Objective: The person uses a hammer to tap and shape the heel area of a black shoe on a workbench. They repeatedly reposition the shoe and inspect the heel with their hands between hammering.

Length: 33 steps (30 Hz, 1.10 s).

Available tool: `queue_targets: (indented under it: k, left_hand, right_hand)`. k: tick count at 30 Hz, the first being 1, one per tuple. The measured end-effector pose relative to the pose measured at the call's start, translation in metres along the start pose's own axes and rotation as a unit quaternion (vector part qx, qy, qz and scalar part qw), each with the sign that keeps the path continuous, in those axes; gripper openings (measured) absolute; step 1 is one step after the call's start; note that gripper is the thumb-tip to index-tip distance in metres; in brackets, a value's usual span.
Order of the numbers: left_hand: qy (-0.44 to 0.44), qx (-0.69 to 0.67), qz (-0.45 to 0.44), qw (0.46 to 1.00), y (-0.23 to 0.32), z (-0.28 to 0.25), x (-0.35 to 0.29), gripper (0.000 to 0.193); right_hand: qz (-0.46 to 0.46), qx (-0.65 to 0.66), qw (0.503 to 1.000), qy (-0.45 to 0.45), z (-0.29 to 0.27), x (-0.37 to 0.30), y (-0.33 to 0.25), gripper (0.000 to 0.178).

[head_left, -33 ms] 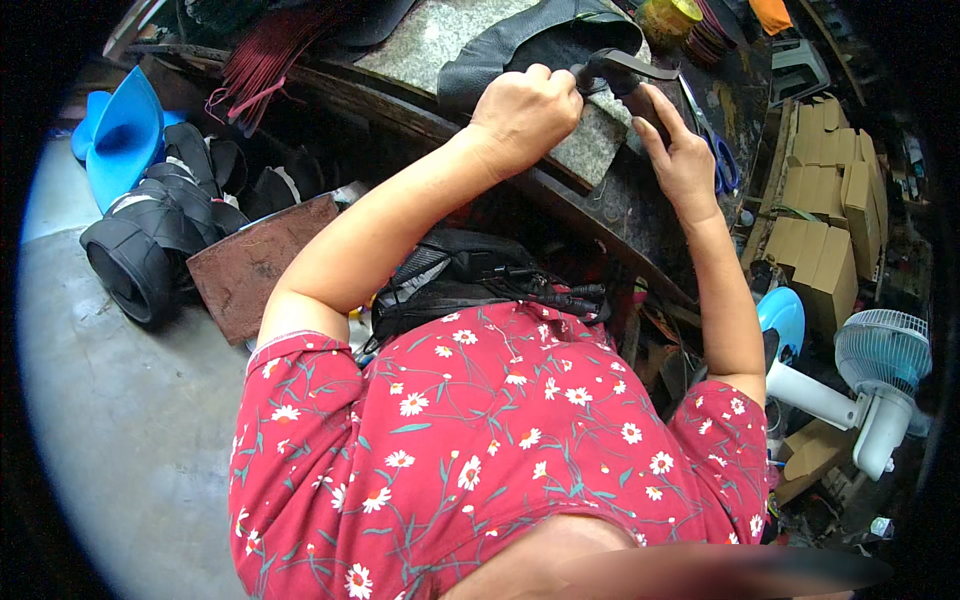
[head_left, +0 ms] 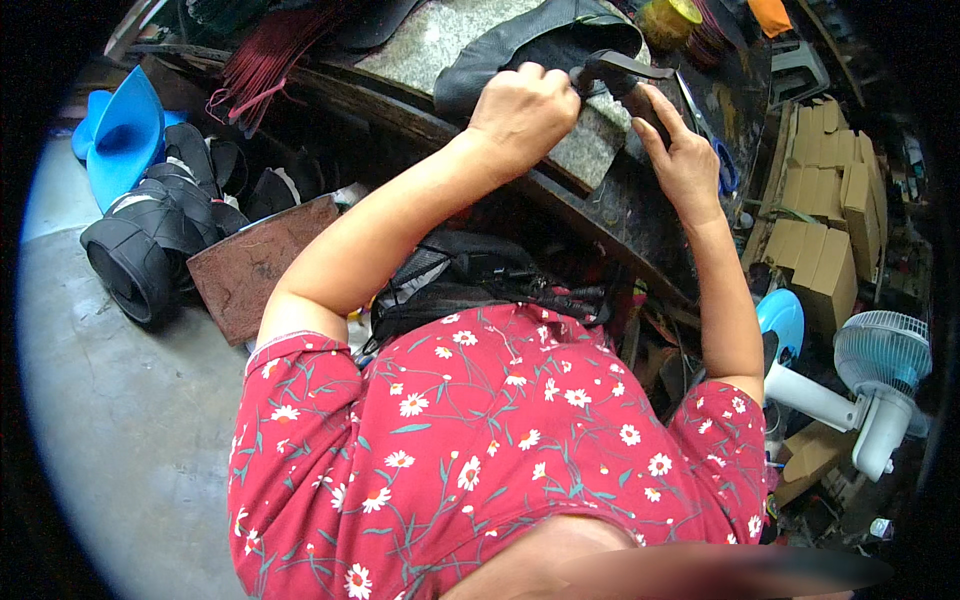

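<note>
My left hand (head_left: 525,108) is closed at the near edge of a black leather piece (head_left: 470,75), pressing it to a speckled grey stone slab (head_left: 420,40). The leather bends up into a curved, hollow shape. My right hand (head_left: 682,165) is wrapped round the brown handle of a hammer (head_left: 642,103). The hammer's dark head, with a long curved end, is right beside my left fist. Whether it touches the leather I cannot tell. Blue-handled scissors (head_left: 727,165) lie just beyond my right hand, partly hidden by it.
A yellow tin (head_left: 668,20) stands at the back of the dark workbench. Dark red strips (head_left: 270,65) hang over its left side. Black shoe-like pieces (head_left: 135,255) and a brown board (head_left: 262,265) are at left. Cardboard boxes (head_left: 825,260) and a white fan (head_left: 880,370) stand at right.
The black leather and my left hand have shifted very slightly to the left and away from me. My right hand keeps hold of the hammer, almost unmoved.
</note>
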<state>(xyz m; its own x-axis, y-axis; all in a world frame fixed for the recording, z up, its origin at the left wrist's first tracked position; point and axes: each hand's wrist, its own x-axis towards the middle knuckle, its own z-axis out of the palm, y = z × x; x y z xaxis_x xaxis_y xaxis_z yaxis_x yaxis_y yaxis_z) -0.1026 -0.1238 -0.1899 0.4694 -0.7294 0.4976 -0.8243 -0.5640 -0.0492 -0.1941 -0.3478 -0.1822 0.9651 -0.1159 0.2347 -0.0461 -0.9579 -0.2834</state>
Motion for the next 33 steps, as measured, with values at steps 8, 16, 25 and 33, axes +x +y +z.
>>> queue_targets:
  k: [8,16,25,33]
  left_hand:
    - [-0.022,-0.075,0.038,0.996,-0.002,-0.025,-0.031,0.006]
    - [-0.037,-0.090,0.013,0.995,-0.001,-0.013,-0.029,0.007]
    - [-0.027,-0.101,0.008,0.994,-0.002,-0.009,-0.029,0.007]
    - [-0.002,-0.070,0.025,0.997,-0.004,0.000,-0.015,0.004]
  right_hand:
    - [0.009,0.043,0.999,-0.016,-0.003,0.008,0.011,0.043]
    - [-0.106,0.140,0.973,0.148,-0.020,0.015,-0.008,0.042]
    - [0.069,0.303,0.949,0.046,-0.021,0.015,-0.010,0.042]
    - [-0.066,0.034,0.996,0.052,-0.018,0.020,-0.013,0.042]
